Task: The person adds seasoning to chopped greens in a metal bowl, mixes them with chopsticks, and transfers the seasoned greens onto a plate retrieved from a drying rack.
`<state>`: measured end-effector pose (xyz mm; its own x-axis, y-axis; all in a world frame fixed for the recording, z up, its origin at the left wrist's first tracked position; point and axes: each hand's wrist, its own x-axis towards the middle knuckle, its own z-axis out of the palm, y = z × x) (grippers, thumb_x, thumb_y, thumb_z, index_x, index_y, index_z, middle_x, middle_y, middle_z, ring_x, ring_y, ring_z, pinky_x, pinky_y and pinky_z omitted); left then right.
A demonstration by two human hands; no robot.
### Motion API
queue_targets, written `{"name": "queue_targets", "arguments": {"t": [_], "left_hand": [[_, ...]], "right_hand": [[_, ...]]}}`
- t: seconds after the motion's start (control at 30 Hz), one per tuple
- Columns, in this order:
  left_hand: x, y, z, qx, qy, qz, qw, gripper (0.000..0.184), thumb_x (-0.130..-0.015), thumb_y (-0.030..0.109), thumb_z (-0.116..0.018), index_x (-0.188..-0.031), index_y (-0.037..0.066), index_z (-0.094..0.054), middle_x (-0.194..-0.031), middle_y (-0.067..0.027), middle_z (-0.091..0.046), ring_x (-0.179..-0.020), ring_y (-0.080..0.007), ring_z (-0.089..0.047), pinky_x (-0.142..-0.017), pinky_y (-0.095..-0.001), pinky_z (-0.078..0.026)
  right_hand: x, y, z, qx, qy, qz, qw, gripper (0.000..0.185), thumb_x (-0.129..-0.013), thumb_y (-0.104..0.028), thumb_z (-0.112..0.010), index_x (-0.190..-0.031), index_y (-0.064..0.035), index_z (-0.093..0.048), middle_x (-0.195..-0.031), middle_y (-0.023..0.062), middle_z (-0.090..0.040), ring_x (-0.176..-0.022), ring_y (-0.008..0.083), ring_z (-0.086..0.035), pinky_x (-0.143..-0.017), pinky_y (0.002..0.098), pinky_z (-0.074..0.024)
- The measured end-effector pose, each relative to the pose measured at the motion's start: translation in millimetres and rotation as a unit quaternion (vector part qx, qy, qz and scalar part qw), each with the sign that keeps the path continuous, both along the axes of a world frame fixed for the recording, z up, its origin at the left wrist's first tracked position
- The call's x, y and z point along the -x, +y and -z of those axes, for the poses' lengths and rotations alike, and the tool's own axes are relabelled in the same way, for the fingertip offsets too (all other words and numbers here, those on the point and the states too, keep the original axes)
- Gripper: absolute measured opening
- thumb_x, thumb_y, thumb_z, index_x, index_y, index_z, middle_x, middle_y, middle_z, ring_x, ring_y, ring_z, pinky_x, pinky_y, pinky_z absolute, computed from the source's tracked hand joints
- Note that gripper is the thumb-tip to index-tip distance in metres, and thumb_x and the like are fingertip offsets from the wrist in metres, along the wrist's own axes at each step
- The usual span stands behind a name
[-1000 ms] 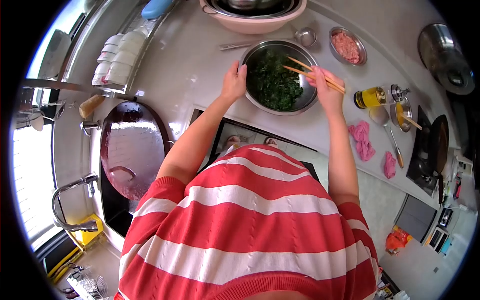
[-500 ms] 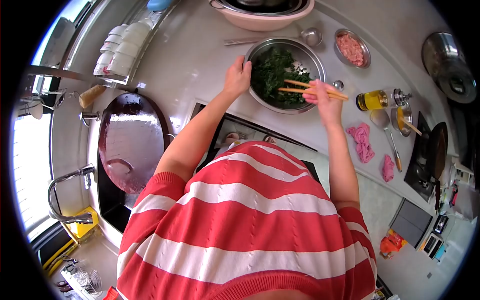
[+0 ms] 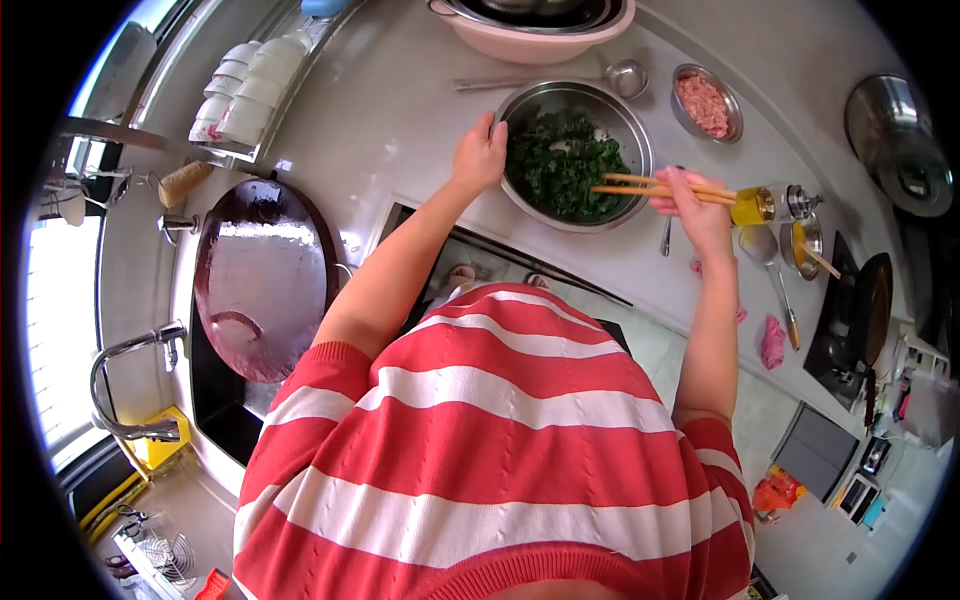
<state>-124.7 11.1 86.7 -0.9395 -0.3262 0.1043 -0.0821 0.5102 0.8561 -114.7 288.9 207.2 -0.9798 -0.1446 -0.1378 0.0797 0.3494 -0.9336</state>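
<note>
My left hand (image 3: 481, 154) grips the left rim of a steel mixing bowl (image 3: 628, 128), fingers outside and thumb toward the rim. Chopped dark green leaves (image 3: 565, 165) fill the bowl's bottom, with a little pale stuff among them. In my right hand (image 3: 692, 207) is a pair of wooden chopsticks (image 3: 640, 188), held closed round them just right of the bowl. Their tips reach over the rim to the right side of the leaves. Behind the hand, a small spoon (image 3: 667, 238) is partly covered.
Behind the bowl lie a ladle (image 3: 627, 79) and a pink basin (image 3: 520, 42). Minced meat (image 3: 704, 103) sits in a small bowl at back right. An oil bottle (image 3: 752, 206), a spatula (image 3: 760, 245) and pink cloths (image 3: 772, 342) are on the right. A sink holds a large lid (image 3: 265, 290) at left.
My right hand has moved right and slightly down with the chopsticks, from over the leaves to beyond the bowl's rim. The leaves are shifted, covering most of the pale stuff. My left hand stays on the rim.
</note>
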Motion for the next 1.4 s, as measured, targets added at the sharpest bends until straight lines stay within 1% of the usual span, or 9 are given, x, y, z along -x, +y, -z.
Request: {"name": "queue_targets", "arguments": {"t": [0.23, 0.33, 0.5, 0.7, 0.87, 1.0, 1.13, 1.33, 1.4], "left_hand": [[3.8, -5.6, 1.0, -0.003, -0.030, 0.031, 0.999, 0.037, -0.086, 0.026, -0.048, -0.112, -0.001, -0.048, -0.093, -0.0216, -0.059, -0.086, -0.0321, -0.057, -0.076, -0.0359, -0.043], [4.2, -3.9, 9.4, -0.010, 0.045, 0.015, 0.999, 0.030, -0.085, 0.026, -0.047, -0.104, 0.003, -0.049, -0.085, -0.0246, -0.057, -0.084, -0.0425, -0.053, -0.071, -0.0440, -0.042], [2.3, -3.6, 6.0, -0.017, 0.035, 0.019, 0.999, 0.030, -0.085, 0.026, -0.047, -0.103, 0.003, -0.049, -0.085, -0.0255, -0.057, -0.085, -0.0426, -0.053, -0.070, -0.0444, -0.042], [-1.1, -2.8, -3.7, -0.014, -0.006, 0.018, 1.000, 0.029, -0.085, 0.027, -0.047, -0.101, 0.003, -0.048, -0.084, -0.0255, -0.057, -0.084, -0.0433, -0.053, -0.069, -0.0452, -0.042], [0.8, -3.9, -4.5, -0.004, -0.030, 0.027, 0.999, 0.028, -0.085, 0.027, -0.047, -0.100, 0.003, -0.048, -0.083, -0.0258, -0.056, -0.083, -0.0438, -0.052, -0.069, -0.0459, -0.041], [1.6, 1.5, 2.1, -0.008, -0.011, 0.025, 1.000, 0.028, -0.085, 0.026, -0.048, -0.099, 0.002, -0.048, -0.081, -0.0260, -0.056, -0.082, -0.0443, -0.052, -0.068, -0.0463, -0.041], [4.9, 3.1, 13.8, -0.023, 0.035, 0.026, 0.999, 0.028, -0.085, 0.026, -0.048, -0.101, 0.002, -0.048, -0.080, -0.0267, -0.056, -0.082, -0.0448, -0.052, -0.068, -0.0466, -0.042], [4.9, 1.6, 5.9, -0.010, -0.025, 0.034, 0.999, 0.031, -0.086, 0.026, -0.047, -0.106, 0.003, -0.047, -0.085, -0.0267, -0.057, -0.085, -0.0443, -0.053, -0.070, -0.0457, -0.042], [4.6, 3.4, 6.3, -0.005, 0.001, 0.027, 1.000, 0.029, -0.086, 0.026, -0.048, -0.103, 0.002, -0.049, -0.078, -0.0216, -0.057, -0.074, -0.0359, -0.053, -0.067, -0.0398, -0.042]], "right_hand": [[-6.4, -55.0, 54.0, 0.127, 0.027, 0.030, 0.991, 0.029, -0.086, -0.023, -0.054, -0.091, 0.0051, -0.062, -0.074, 0.0117, -0.064, -0.061, 0.0136, -0.063, -0.056, 0.0211, -0.0506], [-7.4, -49.2, 30.4, 0.158, 0.065, 0.049, 0.984, 0.028, -0.086, -0.021, -0.055, -0.091, 0.0053, -0.062, -0.074, 0.0121, -0.064, -0.062, 0.0145, -0.063, -0.058, 0.0222, -0.0510], [-5.9, -43.8, 70.4, 0.087, 0.083, -0.110, 0.987, 0.023, -0.086, -0.018, -0.054, -0.094, 0.0019, -0.063, -0.076, 0.0102, -0.065, -0.064, 0.0128, -0.062, -0.060, 0.0220, -0.0510], [0.1, 2.7, 28.4, 0.067, 0.074, -0.042, 0.994, 0.024, -0.085, -0.016, -0.054, -0.095, 0.0032, -0.063, -0.076, 0.0106, -0.064, -0.064, 0.0120, -0.061, -0.060, 0.0215, -0.0509], [-2.9, 9.7, 50.1, 0.060, 0.032, -0.064, 0.996, 0.024, -0.085, -0.017, -0.053, -0.093, 0.0036, -0.063, -0.076, 0.0108, -0.064, -0.063, 0.0124, -0.062, -0.059, 0.0223, -0.0504], [-6.7, 19.5, 21.7, 0.009, 0.052, -0.013, 0.999, 0.024, -0.085, -0.017, -0.054, -0.094, 0.0037, -0.063, -0.074, 0.0102, -0.064, -0.063, 0.0123, -0.062, -0.059, 0.0223, -0.0503], [-15.9, -15.2, 28.9, 0.135, 0.019, -0.097, 0.986, 0.023, -0.085, -0.016, -0.055, -0.094, 0.0039, -0.062, -0.075, 0.0097, -0.064, -0.064, 0.0120, -0.061, -0.059, 0.0217, -0.0499], [-1.4, 22.3, -3.4, -0.003, 0.061, -0.012, 0.998, 0.022, -0.085, -0.015, -0.054, -0.093, 0.0043, -0.062, -0.076, 0.0103, -0.064, -0.064, 0.0123, -0.061, -0.061, 0.0227, -0.0505], [-4.4, 13.7, -9.5, 0.035, 0.054, -0.019, 0.998, 0.023, -0.085, -0.015, -0.054, -0.093, 0.0046, -0.063, -0.076, 0.0102, -0.064, -0.065, 0.0125, -0.061, -0.061, 0.0228, -0.0505]]}}
